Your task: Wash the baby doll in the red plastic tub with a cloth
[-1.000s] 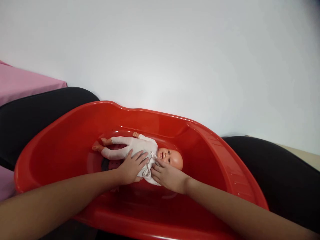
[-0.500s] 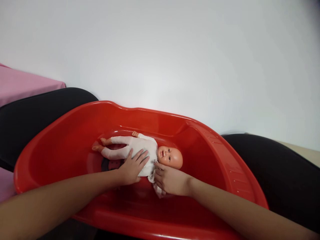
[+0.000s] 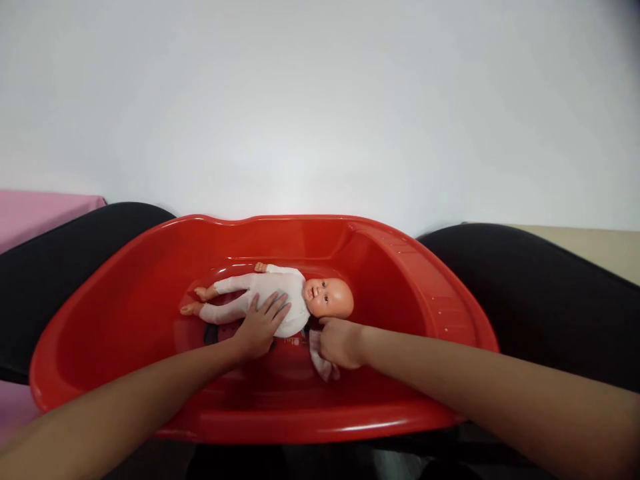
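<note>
A baby doll (image 3: 280,293) in a white suit lies on its back inside a red plastic baby tub (image 3: 125,300), head to the right. My left hand (image 3: 261,325) rests flat on the doll's belly with fingers spread. My right hand (image 3: 340,341) is closed on a small white cloth (image 3: 320,363) just below the doll's head, and the cloth hangs down from my fist.
The tub sits across two black rounded cushions (image 3: 525,287), one at each side. A pink cloth-covered surface (image 3: 35,207) lies at the far left. A plain white wall fills the background. A beige surface (image 3: 590,243) shows at the right.
My right hand has pulled the white cloth off the doll's chest and down toward me, closing into a fist on it. The left hand stays on the belly. The view has levelled.
</note>
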`<state>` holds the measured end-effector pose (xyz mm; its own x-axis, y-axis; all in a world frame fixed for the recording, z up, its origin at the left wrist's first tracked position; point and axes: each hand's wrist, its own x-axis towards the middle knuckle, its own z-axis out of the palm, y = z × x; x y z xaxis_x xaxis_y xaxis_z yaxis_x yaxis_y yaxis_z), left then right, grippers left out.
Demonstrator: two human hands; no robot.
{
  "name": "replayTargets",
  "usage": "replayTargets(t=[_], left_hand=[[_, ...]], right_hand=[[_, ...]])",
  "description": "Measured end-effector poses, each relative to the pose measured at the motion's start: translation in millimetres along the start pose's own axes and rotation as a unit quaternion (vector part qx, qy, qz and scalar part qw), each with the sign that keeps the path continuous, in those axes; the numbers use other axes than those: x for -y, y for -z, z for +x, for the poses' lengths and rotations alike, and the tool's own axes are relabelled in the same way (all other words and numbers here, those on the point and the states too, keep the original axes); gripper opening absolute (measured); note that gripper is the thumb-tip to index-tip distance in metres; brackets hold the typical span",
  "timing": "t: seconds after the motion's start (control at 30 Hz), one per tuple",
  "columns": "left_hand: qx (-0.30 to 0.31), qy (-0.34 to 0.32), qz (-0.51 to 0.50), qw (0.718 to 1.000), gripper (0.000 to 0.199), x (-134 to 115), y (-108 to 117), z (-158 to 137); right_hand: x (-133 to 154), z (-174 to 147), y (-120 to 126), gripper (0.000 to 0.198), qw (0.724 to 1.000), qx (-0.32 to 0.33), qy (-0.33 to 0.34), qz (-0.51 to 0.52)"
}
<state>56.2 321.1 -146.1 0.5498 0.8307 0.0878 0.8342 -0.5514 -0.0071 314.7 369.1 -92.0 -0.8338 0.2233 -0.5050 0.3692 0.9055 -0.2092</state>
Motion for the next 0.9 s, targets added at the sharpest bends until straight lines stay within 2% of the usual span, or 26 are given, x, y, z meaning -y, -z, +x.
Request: replayTargets(t=[0.07,0.13,0.23,0.33,0.43,0.67,0.8,0.9], left_hand=[[-0.007,0.011,0.016,1.0,0.09,-1.6,1.8,2.7],[-0.012,0.013,0.034,0.999,0.08,-3.0,3.0,5.6],[-0.021,0.001,0.08,0.997,0.066,-1.1,3.6,9.0],[-0.029,-0.013,0.113,0.993,0.064,4.9,4.9,10.6],[-0.027,-0.022,0.114,0.993,0.065,10.3,9.2,12.0],[-0.029,-0.02,0.101,0.994,0.058,15.1,20.3,18.8],[-0.023,-0.001,0.097,0.995,0.058,16.4,25.1,21.4],[-0.007,-0.013,0.09,0.996,0.059,16.5,33.5,22.6]], right_hand=[[9.0,5.7,9.3,0.012,0.999,0.017,-0.007,-0.044],[21.5,13.6,19.6,0.019,0.997,0.026,0.01,-0.075],[40.8,22.1,32.0,0.028,0.995,0.001,0.044,-0.088],[51.0,19.8,37.2,0.028,0.992,-0.017,0.063,-0.108],[50.9,13.2,37.9,0.025,0.989,-0.006,0.067,-0.129],[50.6,18.5,40.8,0.025,0.983,-0.04,0.077,-0.159],[49.6,20.2,36.1,0.023,0.984,-0.048,0.087,-0.15],[45.1,22.5,28.7,0.016,0.986,-0.069,0.084,-0.128]])
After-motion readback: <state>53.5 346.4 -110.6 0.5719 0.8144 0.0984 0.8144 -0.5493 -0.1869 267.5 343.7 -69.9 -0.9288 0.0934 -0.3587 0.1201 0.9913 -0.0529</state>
